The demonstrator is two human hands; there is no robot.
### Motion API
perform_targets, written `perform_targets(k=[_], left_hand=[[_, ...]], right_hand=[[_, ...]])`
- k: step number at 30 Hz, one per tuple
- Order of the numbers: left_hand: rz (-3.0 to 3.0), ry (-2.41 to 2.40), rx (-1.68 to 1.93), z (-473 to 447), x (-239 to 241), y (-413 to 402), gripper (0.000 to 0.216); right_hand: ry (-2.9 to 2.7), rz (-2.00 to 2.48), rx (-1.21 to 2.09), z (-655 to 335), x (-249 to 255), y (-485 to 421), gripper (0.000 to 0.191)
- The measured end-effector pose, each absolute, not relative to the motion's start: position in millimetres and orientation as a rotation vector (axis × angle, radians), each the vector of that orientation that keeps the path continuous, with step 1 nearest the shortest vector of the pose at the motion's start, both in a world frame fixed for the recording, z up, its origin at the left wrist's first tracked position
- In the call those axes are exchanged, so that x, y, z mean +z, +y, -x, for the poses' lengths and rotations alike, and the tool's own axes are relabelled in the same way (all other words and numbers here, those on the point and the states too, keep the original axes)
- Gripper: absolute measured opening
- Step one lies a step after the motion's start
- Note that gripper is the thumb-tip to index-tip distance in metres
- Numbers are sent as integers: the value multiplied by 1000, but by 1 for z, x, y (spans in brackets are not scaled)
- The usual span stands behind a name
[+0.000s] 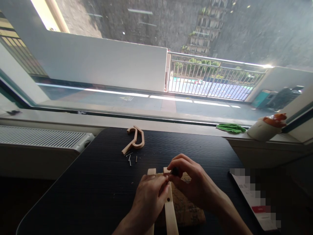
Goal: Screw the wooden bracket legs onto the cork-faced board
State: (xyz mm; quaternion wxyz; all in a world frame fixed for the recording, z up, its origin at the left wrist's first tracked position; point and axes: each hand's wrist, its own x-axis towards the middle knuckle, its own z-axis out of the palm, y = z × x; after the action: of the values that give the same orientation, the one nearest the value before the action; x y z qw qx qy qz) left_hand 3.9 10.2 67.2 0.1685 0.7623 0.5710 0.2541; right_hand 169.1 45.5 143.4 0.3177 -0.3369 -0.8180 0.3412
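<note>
My left hand rests over two pale wooden strips, its thumb and fingertips pinched together near the upper end of the right-hand wooden strip. What those fingertips pinch is too small to make out. My right hand comes in from the right, fingers closed around a small tool with a dark rounded handle; its tip is hidden by the left fingertips. A dark round spot, a hole or screw head, shows on the right strip. The left wooden strip is mostly covered by my left hand. Beneath lies a worn brown board with dark markings.
Two hook-shaped wooden pieces lie at the back of the black table, with several loose screws or nails nearby. A pale flat item sits right. On the windowsill are a green cloth and a white container.
</note>
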Motion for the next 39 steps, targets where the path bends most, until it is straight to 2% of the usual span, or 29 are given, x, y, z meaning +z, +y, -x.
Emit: perform_targets(k=[7, 19, 24, 29, 39], left_hand=[[-2183, 1652, 746, -4, 65, 10, 13], [-2194, 1708, 774, -7, 70, 10, 12], [-2215, 1700, 802, -8, 72, 7, 18], [-2201, 1713, 817, -8, 72, 4, 19], [-2164, 1705, 768, -7, 68, 7, 18]], right_hand=[[-2223, 792, 848, -168, 147, 42, 40], [-2097, 950, 657, -168, 131, 51, 12], [-2059, 1015, 657, -164, 127, 49, 15], [-2128, 901, 686, -164, 133, 41, 32], [-2132, 888, 694, -169, 134, 45, 23]])
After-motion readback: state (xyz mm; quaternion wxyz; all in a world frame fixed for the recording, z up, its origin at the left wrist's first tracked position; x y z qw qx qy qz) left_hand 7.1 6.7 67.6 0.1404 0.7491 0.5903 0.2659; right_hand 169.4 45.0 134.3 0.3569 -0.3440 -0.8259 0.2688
